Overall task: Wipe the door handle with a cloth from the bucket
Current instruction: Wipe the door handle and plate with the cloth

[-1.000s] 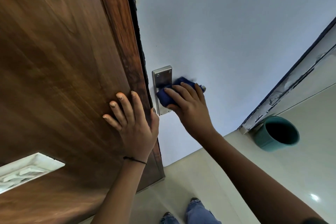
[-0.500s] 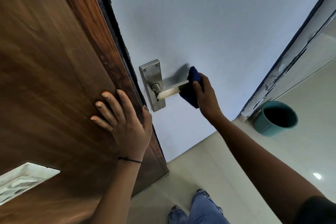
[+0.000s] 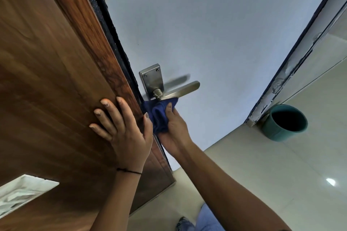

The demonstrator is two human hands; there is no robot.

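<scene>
A metal lever door handle point(image 3: 185, 89) with its steel backplate point(image 3: 152, 78) sits on the pale face of the door point(image 3: 206, 33). My right hand point(image 3: 175, 129) is shut on a dark blue cloth point(image 3: 159, 116), pressed against the lower part of the backplate just under the lever's base. My left hand point(image 3: 122, 127) lies flat, fingers spread, on the brown wooden side of the door point(image 3: 47, 80) near its edge. A teal bucket point(image 3: 285, 123) stands on the floor at the right, by the door frame; its inside looks dark.
A chipped door frame point(image 3: 281, 80) runs diagonally at the right. The tiled floor point(image 3: 262, 174) spreads below. My feet and jeans point(image 3: 204, 221) show at the bottom. A white patterned panel point(image 3: 22, 191) sits at the lower left of the wooden door.
My right hand with the cloth slid from the lever's base out to its tip, then back under the base of the lever near the door edge. The left hand stayed on the wood.
</scene>
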